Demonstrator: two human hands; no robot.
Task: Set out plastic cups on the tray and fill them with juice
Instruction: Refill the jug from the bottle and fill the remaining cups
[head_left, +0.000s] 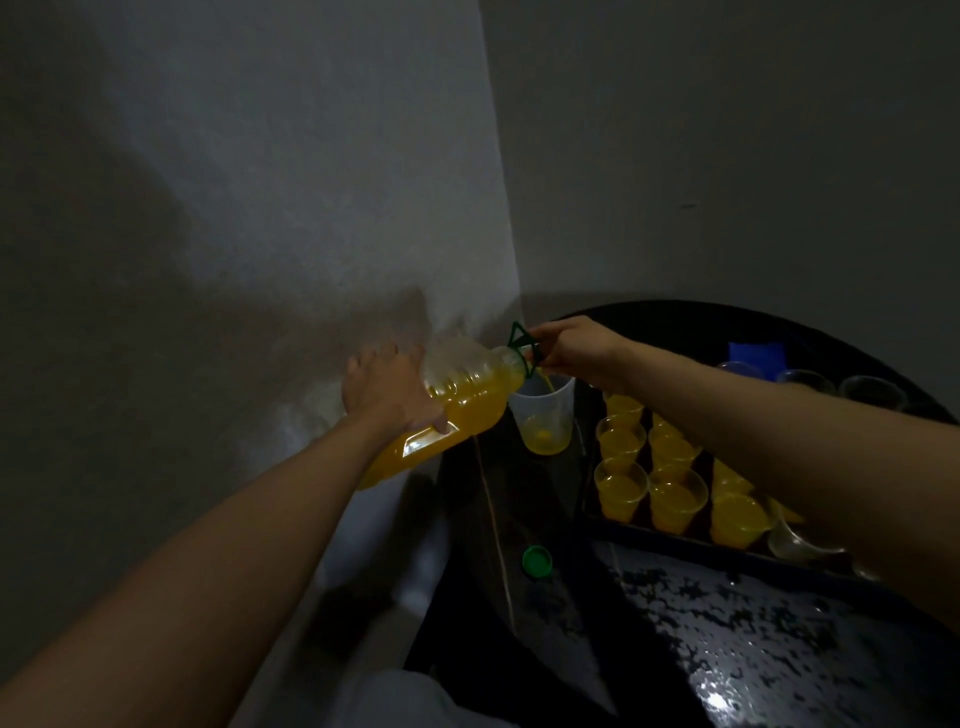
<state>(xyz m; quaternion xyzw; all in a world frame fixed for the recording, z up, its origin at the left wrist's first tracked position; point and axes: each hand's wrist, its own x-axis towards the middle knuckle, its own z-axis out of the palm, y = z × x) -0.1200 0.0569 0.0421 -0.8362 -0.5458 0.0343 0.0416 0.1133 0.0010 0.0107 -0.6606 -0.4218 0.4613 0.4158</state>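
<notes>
Bottle (467, 400) between hands (387, 395) (576, 351); jug (543, 421) perhaps beneath

Both bare arms stretch forward, left hand (390, 399) curled around a tilted bottle (470, 397), right hand (577, 350) gripping at its neck.

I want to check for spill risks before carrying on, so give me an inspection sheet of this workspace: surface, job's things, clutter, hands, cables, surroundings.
Surface: dark round table, glossy with speckled reflections.
Job's things: tray holding juice-filled cups; tilted juice bottle pouring into a clear jug beside the tray.
Clutter: green cap loose on the table; empty cups and a blue object at the far edge.
Hands: left hand grips the bottle's body; right hand holds its green neck handle.
Cables: nothing seen.
Surroundings: bare walls meeting in a corner; dim light.
</notes>
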